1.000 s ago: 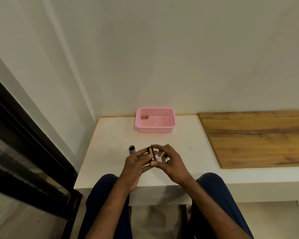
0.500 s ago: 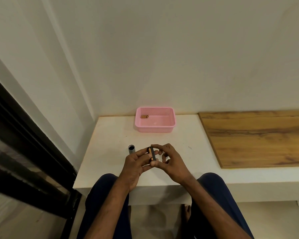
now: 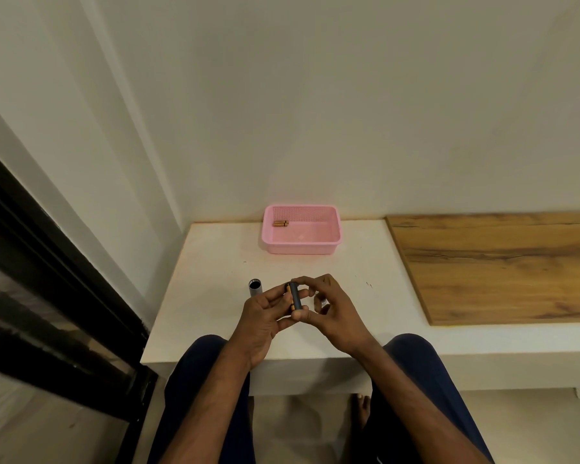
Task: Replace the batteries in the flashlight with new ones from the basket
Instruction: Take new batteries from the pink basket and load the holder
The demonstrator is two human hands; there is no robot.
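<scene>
The flashlight was already open. Its grey tube stood upright on the counter, open end up, nearer the person than the basket and to the left of it. The battery holder, a dark cylinder with an orange-and-black cell showing along one side, was out of the tube. It was held above the counter, in front of the basket and well apart from it. Batteries lay in the rear left corner of the basket. Whether the cell in the holder was old or new could not be determined. Judged from this layout, removal was complete; exchange of cells, reinsertion and closing remained.

The left hand gripped the holder from the side with curled fingers. The right hand pinched it lengthwise, forefinger on the far end and thumb on the near end. Its other fingers curled near a small pale part that could not be identified.
</scene>
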